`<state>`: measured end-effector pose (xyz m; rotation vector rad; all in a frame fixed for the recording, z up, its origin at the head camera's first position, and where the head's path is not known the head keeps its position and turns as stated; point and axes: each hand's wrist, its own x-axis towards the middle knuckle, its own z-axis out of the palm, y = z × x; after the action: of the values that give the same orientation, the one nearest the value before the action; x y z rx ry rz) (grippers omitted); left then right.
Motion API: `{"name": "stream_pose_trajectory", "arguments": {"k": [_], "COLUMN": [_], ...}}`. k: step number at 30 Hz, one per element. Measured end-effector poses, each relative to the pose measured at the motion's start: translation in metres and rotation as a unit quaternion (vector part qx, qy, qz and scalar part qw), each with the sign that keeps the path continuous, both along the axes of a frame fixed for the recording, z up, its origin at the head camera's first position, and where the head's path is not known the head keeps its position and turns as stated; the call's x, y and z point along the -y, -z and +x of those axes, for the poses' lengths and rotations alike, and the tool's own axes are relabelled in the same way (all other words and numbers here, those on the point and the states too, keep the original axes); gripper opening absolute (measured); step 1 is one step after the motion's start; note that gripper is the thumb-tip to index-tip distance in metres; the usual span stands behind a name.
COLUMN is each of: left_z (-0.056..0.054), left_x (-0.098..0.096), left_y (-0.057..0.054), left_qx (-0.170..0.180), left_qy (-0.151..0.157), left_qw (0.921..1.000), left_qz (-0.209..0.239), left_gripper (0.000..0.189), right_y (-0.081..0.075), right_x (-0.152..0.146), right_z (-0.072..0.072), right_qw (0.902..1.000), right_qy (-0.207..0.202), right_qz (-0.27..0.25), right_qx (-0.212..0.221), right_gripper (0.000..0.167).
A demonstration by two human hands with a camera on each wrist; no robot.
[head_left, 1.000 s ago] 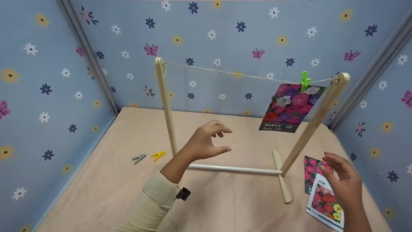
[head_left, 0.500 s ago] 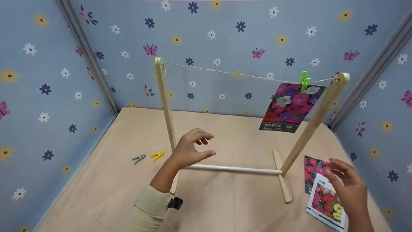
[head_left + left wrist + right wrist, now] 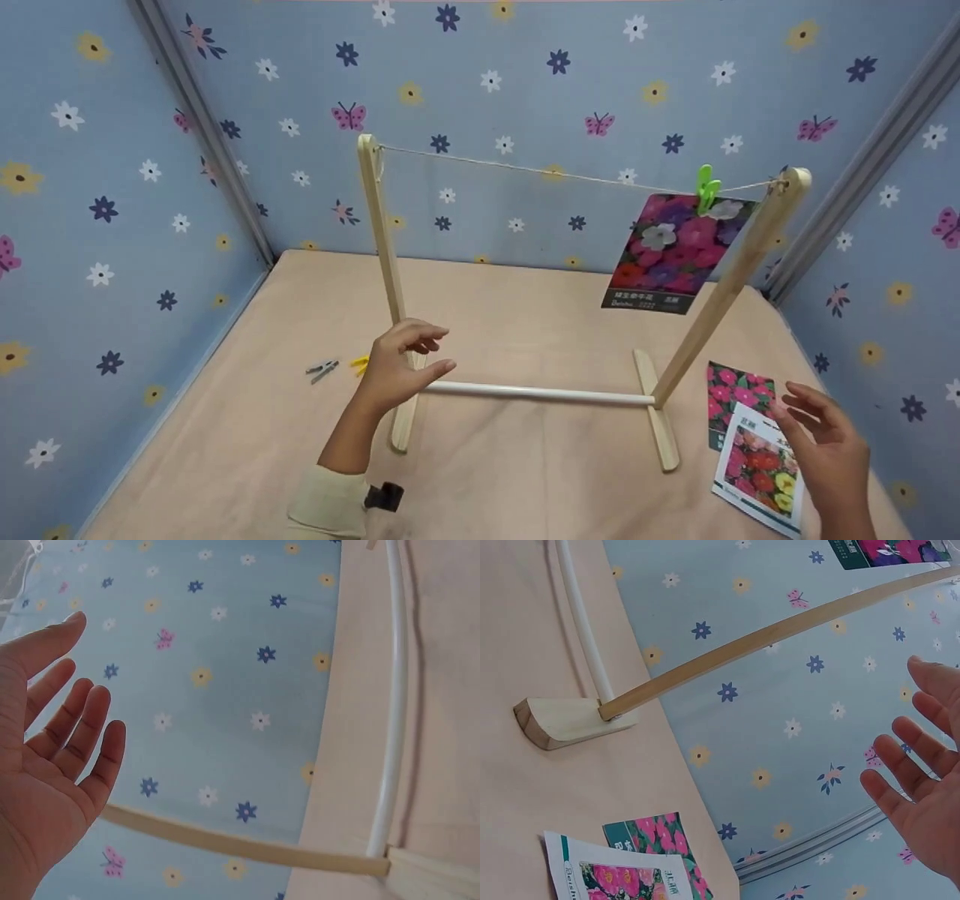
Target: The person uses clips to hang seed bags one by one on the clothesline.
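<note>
In the head view, my left grip (image 3: 397, 367) is left of centre, in front of the left post (image 3: 384, 240); thumb and fingers are loosely curved, a wide gap between them, and it has hold of nothing. Just left of it on the tabletop (image 3: 510, 472) are the yellow clip (image 3: 360, 365), partly hidden, and the grey clip (image 3: 322, 370), whose long axis slants from lower left to upper right. My right grip (image 3: 829, 442), at lower right, is also half spread and holds nothing; it covers an edge of the white card (image 3: 757, 465). That card's long axis runs from upper left to lower right, title end up, over part of the pink card (image 3: 739, 384). At upper right, the green clip (image 3: 706, 191) stands upright on the line (image 3: 525, 167), pinching the hung card (image 3: 675, 251), which slants down to the left, dark printed band lowest.

In the left wrist view, my grip is at the left edge, fingers bent towards the upper right, thumb apart above them; the post passes behind it.

In the right wrist view, my grip is at the right edge, fingers pointing to the upper left, well apart from the white and pink cards at lower left.
</note>
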<state>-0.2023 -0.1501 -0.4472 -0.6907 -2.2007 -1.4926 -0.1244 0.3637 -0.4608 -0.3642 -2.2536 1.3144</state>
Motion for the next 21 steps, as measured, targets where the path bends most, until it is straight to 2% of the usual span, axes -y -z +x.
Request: {"name": "stream_pose_trajectory", "arguments": {"k": [6,9,12,14,16,19,21], "left_z": [0.020,0.020,0.012,0.011,0.010,0.016,0.012], "left_x": [0.014,0.023,0.039,0.046,0.054,0.059,0.066], "left_y": [-0.010,-0.003,0.017,0.024,0.028,0.025,0.033], "left_qx": [0.019,0.031,0.048,0.061,0.068,0.078,0.083], "left_qy": [-0.042,-0.072,-0.103,-0.123,-0.139,-0.165,-0.175], "left_qw": [0.9989,0.9967,0.9930,0.9897,0.9866,0.9812,0.9782], "left_qz": [0.005,0.018,0.032,0.041,0.050,0.063,0.075], "left_gripper": [0.034,0.035,0.035,0.035,0.034,0.033,0.033], "right_y": [0.011,0.016,0.020,0.022,0.024,0.026,0.027], "right_x": [-0.009,-0.014,-0.019,-0.023,-0.026,-0.033,-0.038], "right_z": [0.000,0.002,0.003,0.003,0.003,0.003,0.003], "right_qw": [0.9996,0.9993,0.9982,0.9965,0.9939,0.9904,0.9880], "right_qy": [0.027,0.034,0.051,0.066,0.084,0.104,0.115], "right_qz": [-0.006,-0.016,-0.030,-0.047,-0.063,-0.075,-0.083], "right_qx": [-0.002,-0.007,0.005,0.018,0.032,0.052,0.062], "right_gripper": [0.040,0.039,0.039,0.038,0.039,0.040,0.042]}}
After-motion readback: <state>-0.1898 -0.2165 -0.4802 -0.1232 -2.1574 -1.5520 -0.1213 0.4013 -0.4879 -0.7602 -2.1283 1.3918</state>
